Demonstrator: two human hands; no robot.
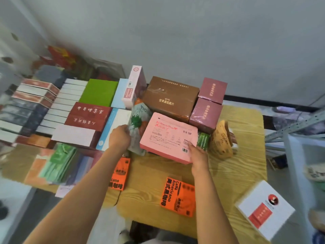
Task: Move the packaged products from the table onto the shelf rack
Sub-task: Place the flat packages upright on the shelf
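Note:
A flat pink box lies tilted in the middle of the wooden table. My right hand grips its near right corner. My left hand grips a pale pouch with a green and orange print, which stands just left of the pink box. Behind them sit a brown wrapped box and two maroon boxes. Two orange coffee packs lie flat near the front edge.
Many stacked boxes, white, red, green and dark, fill the left side. A tan printed pouch stands right of the pink box. A white box with a red label lies at the front right. A grey metal rack frame rises on the right.

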